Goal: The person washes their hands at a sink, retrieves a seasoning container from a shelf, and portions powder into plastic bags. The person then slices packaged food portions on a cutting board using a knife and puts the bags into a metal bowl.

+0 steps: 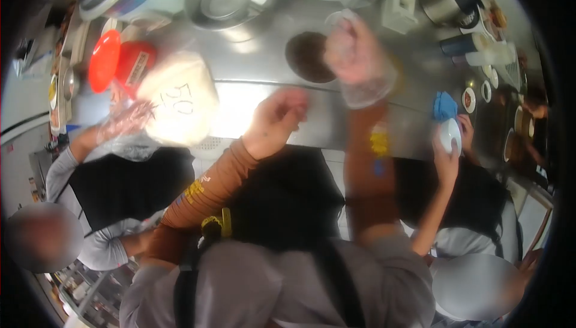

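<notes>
Over the steel counter, my left hand is bare, with its fingers curled inward; whether they hold anything cannot be made out. My right hand is raised in a clear plastic glove, closed and blurred by motion. Something pale and see-through shows at its fingertips, too smeared to name. Just left of my right hand lies a dark round patch on the counter. A large white bag marked "50" stands to the left of my left hand.
A co-worker's gloved hand touches the bag's left side, near red containers. A metal pan sits at the back. At right, another co-worker holds a white bowl and a blue cloth. A steel jug stands back right.
</notes>
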Tool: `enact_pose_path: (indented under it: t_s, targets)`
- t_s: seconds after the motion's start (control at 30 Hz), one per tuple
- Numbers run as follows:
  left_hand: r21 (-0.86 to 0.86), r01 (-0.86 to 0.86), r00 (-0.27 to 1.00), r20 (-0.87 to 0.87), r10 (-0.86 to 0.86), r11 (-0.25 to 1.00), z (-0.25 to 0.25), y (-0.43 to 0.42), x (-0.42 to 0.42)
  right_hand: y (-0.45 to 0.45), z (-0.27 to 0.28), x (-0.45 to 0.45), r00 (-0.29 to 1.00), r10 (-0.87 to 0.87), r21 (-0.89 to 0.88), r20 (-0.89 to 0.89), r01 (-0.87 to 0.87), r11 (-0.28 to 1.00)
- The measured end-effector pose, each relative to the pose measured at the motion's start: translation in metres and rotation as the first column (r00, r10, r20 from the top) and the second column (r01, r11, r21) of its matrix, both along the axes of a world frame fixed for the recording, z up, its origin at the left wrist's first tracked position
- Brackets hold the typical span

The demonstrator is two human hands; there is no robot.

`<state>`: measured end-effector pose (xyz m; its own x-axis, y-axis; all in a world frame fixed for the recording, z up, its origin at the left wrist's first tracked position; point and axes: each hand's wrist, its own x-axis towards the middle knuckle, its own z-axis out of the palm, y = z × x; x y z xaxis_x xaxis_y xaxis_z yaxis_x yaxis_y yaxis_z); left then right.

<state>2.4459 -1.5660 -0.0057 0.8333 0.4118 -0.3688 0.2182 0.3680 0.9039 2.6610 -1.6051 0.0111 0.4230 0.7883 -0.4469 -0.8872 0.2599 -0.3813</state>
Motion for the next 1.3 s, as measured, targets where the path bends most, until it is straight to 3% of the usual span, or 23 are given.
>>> enact_pose_path:
  t_s: [0.1,0.2,0.37,0.47,0.5,0.57,0.67,0.7,0.77,0.83,0.87,0.93,0.97,1.0,1.07,1.17,1.3]
  targets:
    - [-0.430,0.051,0.992,-0.085,-0.096,0.902,-0.005,-0.006,0.017,-0.008,0.015,-0.012,0.993,0.082,0.153,-0.086,-0.069,0.986]
    - [-0.782,0.056,0.993,-0.020,-0.115,0.621,-0.023,-0.012,0.032,-0.011,0.014,-0.024,0.974,0.171,0.286,-0.146,-0.124,0.950]
    - [-0.896,0.068,0.998,0.062,-0.028,0.439,0.000,-0.020,0.034,-0.018,0.019,-0.053,0.961,0.186,0.214,-0.207,-0.141,0.967]
    - [-0.828,0.060,0.994,-0.001,-0.108,0.558,-0.007,-0.017,0.019,-0.023,0.027,-0.068,0.963,0.187,0.103,-0.195,-0.170,0.980]
    - [-0.812,0.017,0.997,-0.031,-0.073,0.583,-0.010,-0.016,0.011,-0.023,0.024,-0.072,0.937,0.231,0.155,-0.263,-0.195,0.968]
    - [-0.773,-0.066,0.996,-0.086,-0.002,0.631,-0.015,-0.015,-0.003,-0.027,0.017,-0.081,0.926,0.300,0.198,-0.231,-0.257,0.946]
    - [-0.848,-0.055,0.982,0.048,0.181,0.527,-0.008,-0.009,-0.014,-0.041,0.000,-0.099,0.907,0.368,0.246,-0.205,-0.317,0.916]
    - [-0.838,-0.033,0.982,0.075,0.175,0.545,-0.010,-0.010,-0.018,-0.048,-0.003,-0.105,0.891,0.406,0.268,-0.204,-0.348,0.898]
    - [-0.886,0.038,0.980,0.124,0.157,0.463,-0.020,-0.023,-0.024,-0.066,-0.003,-0.109,0.856,0.485,0.372,-0.180,-0.397,0.839]
    - [-0.897,0.151,0.980,0.192,0.060,0.416,-0.025,-0.034,-0.026,-0.088,-0.003,-0.118,0.871,0.485,0.204,0.076,-0.489,0.848]
    - [-0.773,0.163,0.976,0.217,0.013,0.613,-0.036,-0.040,-0.028,-0.085,-0.003,-0.127,0.854,0.494,0.173,0.164,-0.518,0.838]
    - [-0.427,0.178,0.968,0.240,-0.079,0.886,-0.038,-0.012,-0.050,-0.077,0.003,-0.145,0.797,0.504,0.103,0.334,-0.562,0.820]
    - [0.066,0.384,0.921,0.051,-0.387,0.921,-0.025,-0.001,-0.047,-0.074,0.002,-0.148,0.812,0.530,0.128,0.244,-0.568,0.813]
    - [-0.073,0.283,0.956,0.106,-0.274,0.956,-0.020,-0.003,-0.047,-0.075,0.003,-0.151,0.819,0.554,0.154,0.153,-0.573,0.805]
    - [-0.351,0.088,0.986,0.164,-0.031,0.932,-0.013,-0.007,-0.048,-0.078,0.008,-0.156,0.822,0.504,-0.015,0.265,-0.519,0.855]
    - [-0.205,0.086,0.982,0.184,-0.048,0.975,-0.008,-0.020,-0.046,-0.101,-0.003,-0.148,0.822,0.551,0.099,0.144,-0.566,0.818]
    - [-0.051,0.042,0.994,0.102,-0.036,0.998,-0.006,-0.032,-0.051,-0.112,-0.013,-0.140,0.770,0.594,0.293,0.232,-0.638,0.712]
